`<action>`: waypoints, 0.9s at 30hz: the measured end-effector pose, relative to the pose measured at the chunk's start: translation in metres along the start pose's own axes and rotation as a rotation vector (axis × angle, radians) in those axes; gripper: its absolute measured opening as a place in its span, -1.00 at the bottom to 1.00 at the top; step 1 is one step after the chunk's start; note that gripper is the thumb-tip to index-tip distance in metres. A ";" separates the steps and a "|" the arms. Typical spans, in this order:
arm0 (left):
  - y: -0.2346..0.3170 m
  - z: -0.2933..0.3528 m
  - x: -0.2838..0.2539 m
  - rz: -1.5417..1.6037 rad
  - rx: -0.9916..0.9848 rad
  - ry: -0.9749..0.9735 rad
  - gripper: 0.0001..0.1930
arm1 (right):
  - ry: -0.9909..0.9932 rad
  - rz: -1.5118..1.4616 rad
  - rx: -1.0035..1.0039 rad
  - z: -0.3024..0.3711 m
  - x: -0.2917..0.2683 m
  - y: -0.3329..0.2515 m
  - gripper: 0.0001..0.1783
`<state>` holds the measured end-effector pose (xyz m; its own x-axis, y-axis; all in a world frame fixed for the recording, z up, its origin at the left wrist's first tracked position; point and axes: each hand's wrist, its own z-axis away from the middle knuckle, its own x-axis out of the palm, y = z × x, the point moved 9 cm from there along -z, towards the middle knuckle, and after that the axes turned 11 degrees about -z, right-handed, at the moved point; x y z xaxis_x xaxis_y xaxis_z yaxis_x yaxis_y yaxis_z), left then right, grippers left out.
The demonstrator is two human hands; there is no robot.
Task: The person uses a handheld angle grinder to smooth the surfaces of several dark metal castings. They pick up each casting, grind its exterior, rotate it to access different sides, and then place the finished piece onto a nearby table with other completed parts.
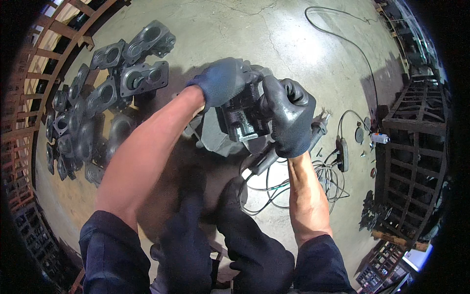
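Observation:
Between my hands stands a black, box-shaped metal casting (243, 119) with a glossy, stepped side facing me. My left hand (223, 82), in a dark blue and grey coated glove, is closed over its far left top edge. At its right side my right hand (291, 110), gloved the same way, has its fingers curled tight. The knuckles are against or very near the casting; whatever lies inside that grip is hidden. Under the black casting is a grey, angular metal piece (215, 132). A dark corded power tool (264, 159) lies below my right hand, partly covered by it.
Many flanged castings (142, 78) stand grouped on the floor at left. Tangled cable (274, 188) lies by my feet, with a power strip (342, 154) at right. A spray can (380, 138) lies near a dark metal crate (416, 147). Slatted racks (22, 142) line the left.

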<state>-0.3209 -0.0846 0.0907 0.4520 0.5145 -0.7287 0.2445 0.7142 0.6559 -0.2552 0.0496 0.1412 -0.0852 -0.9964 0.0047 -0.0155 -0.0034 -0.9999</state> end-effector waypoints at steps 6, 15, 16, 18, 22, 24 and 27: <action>-0.020 -0.014 0.016 -0.026 0.278 0.150 -0.61 | 0.003 0.008 -0.036 0.004 0.007 -0.005 -0.66; -0.025 -0.014 0.019 0.203 0.182 0.152 -0.56 | 0.001 -0.029 -0.025 0.002 0.003 -0.001 -0.65; -0.028 -0.014 0.020 0.294 0.179 0.169 -0.56 | -0.011 -0.015 -0.068 0.000 0.003 -0.005 -0.65; -0.030 -0.015 0.023 0.218 0.145 0.163 -0.56 | -0.031 0.010 -0.157 -0.004 0.005 -0.013 -0.64; -0.024 -0.013 0.021 0.197 0.091 0.077 -0.60 | -0.030 -0.068 -0.099 -0.006 0.001 -0.014 -0.70; -0.010 -0.007 0.012 0.224 0.190 0.088 -0.63 | -0.030 -0.060 -0.068 -0.008 0.000 -0.009 -0.65; -0.001 -0.002 0.009 0.142 0.259 0.120 -0.66 | -0.081 -0.062 -0.006 -0.005 0.005 0.002 -0.63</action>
<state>-0.3192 -0.0797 0.0828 0.3966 0.6637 -0.6342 0.4036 0.4944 0.7699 -0.2607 0.0454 0.1395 -0.0035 -0.9978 0.0655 -0.0246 -0.0654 -0.9976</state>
